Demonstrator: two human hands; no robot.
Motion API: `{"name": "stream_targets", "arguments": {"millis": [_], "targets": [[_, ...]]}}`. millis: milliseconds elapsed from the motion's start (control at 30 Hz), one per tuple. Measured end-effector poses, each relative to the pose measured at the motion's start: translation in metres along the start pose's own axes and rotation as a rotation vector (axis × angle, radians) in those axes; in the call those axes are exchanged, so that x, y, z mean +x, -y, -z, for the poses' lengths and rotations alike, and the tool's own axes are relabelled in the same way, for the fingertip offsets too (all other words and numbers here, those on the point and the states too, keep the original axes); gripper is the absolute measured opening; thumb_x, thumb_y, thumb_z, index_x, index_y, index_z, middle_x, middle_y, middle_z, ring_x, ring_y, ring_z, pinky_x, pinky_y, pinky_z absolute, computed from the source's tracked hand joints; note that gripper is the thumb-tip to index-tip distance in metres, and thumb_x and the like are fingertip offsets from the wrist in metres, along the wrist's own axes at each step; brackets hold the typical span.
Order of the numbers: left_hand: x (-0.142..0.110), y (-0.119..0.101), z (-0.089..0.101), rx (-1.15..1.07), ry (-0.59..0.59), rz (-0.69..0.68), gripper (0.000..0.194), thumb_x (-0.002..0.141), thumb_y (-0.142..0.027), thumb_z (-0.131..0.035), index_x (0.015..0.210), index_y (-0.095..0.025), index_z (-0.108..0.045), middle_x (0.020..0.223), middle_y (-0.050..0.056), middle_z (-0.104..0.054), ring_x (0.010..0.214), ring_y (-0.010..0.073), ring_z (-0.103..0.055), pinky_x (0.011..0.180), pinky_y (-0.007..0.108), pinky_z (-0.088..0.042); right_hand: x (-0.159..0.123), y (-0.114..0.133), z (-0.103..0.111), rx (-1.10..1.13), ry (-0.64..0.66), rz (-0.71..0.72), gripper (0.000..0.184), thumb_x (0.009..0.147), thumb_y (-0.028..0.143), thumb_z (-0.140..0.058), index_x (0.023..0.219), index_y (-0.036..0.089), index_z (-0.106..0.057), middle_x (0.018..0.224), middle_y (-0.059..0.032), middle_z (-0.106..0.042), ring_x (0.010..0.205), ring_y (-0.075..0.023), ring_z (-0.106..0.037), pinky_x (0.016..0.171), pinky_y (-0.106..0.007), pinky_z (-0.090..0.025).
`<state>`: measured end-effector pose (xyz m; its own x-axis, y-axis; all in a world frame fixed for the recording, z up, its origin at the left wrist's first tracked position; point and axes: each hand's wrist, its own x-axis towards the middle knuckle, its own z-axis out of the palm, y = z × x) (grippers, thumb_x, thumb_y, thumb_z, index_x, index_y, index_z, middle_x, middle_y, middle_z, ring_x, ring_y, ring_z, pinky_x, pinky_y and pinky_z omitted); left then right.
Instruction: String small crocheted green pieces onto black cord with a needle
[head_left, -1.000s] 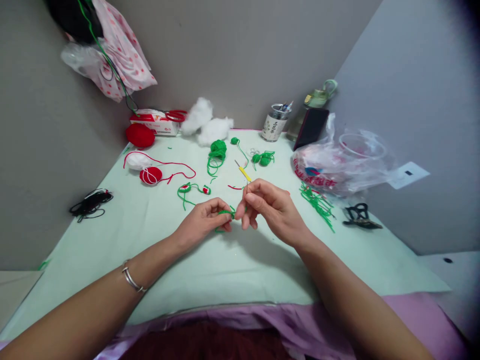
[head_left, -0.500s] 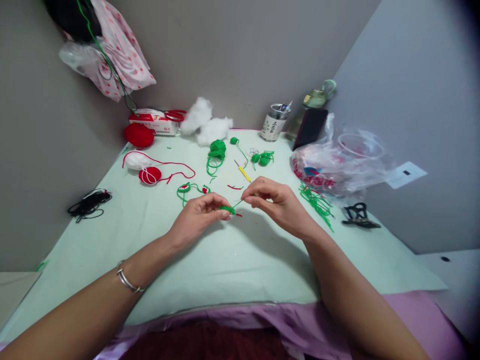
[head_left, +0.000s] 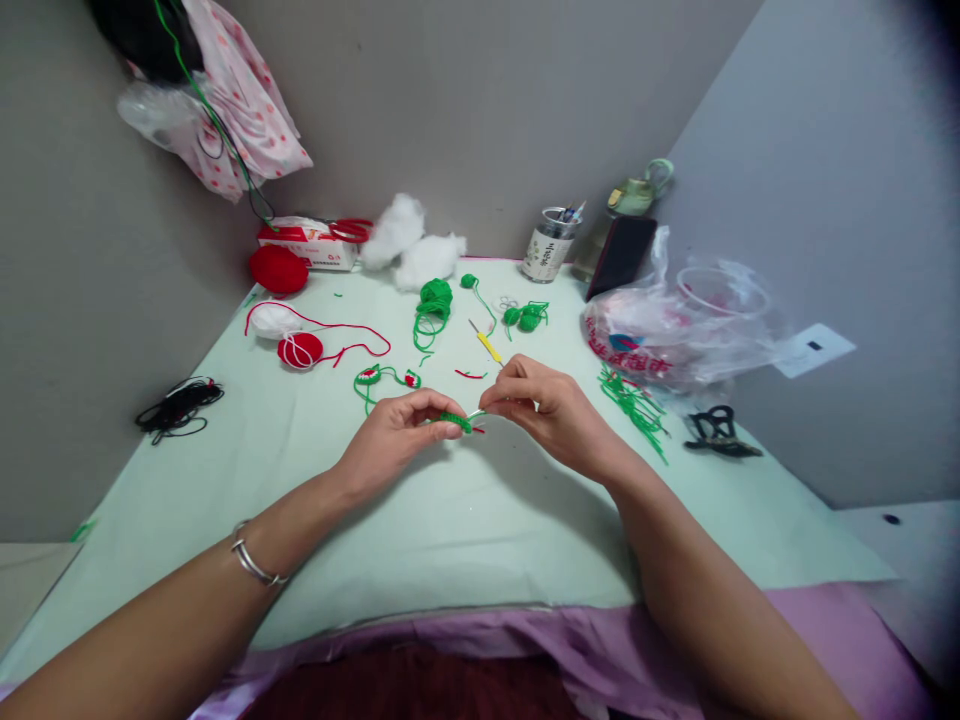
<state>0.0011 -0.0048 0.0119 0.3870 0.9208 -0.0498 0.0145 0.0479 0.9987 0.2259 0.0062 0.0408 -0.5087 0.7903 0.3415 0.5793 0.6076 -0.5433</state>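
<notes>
My left hand [head_left: 405,430] pinches a small green crochet piece [head_left: 456,421] between thumb and fingertips, with a bit of red yarn showing beside it. Close by on the right, my right hand [head_left: 536,405] is closed on a thin silvery needle [head_left: 474,413] whose tip meets the piece; green yarn runs along it. Just beyond my fingers a yellow-handled crochet hook [head_left: 488,347] lies on the table. Two small green pieces with red and white edging [head_left: 368,376] rest left of centre, joined to loose green yarn.
A green yarn ball [head_left: 435,298], small green balls [head_left: 529,318] and white stuffing [head_left: 427,262] lie toward the back. Red and white yarn [head_left: 300,351] and a black yarn bundle [head_left: 180,410] are on the left. To the right are cut green strands [head_left: 634,410], a plastic bag [head_left: 675,330] and a black claw clip [head_left: 720,432].
My right hand has come slightly nearer the green crochet piece, and the silvery needle now shows at it. Before, a stretched green strand was visible there. My left hand has barely moved.
</notes>
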Motion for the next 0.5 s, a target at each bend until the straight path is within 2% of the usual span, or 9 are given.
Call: {"name": "stream_targets", "arguments": {"millis": [233,500], "targets": [[-0.0017,0.0038,0.0022,-0.015,0.037,0.005,0.013,0.079,-0.027,-0.075,0.09,-0.021,-0.073,0.086,-0.001,-0.068,0.081,0.0134,-0.06,0.078,0.026,-0.046,-0.0003,0.0005,-0.0024,0.036,0.033,0.046,0.015,0.093,0.012,-0.062,0.093,0.021,-0.075,0.085,-0.0012,-0.059,0.077,-0.0117,-0.057,0.069,-0.024,-0.041],[-0.0021,0.0021,0.005,-0.047,0.124,0.035,0.016,0.086,-0.031,-0.068,0.098,-0.021,-0.072,0.093,0.002,-0.072,0.091,0.0178,-0.066,0.085,0.031,-0.049,0.0004,0.003,-0.001,0.123,0.045,0.011,0.014,0.094,0.015,-0.062,0.092,0.02,-0.075,0.083,-0.0017,-0.058,0.076,-0.0121,-0.057,0.069,-0.024,-0.042]]}}
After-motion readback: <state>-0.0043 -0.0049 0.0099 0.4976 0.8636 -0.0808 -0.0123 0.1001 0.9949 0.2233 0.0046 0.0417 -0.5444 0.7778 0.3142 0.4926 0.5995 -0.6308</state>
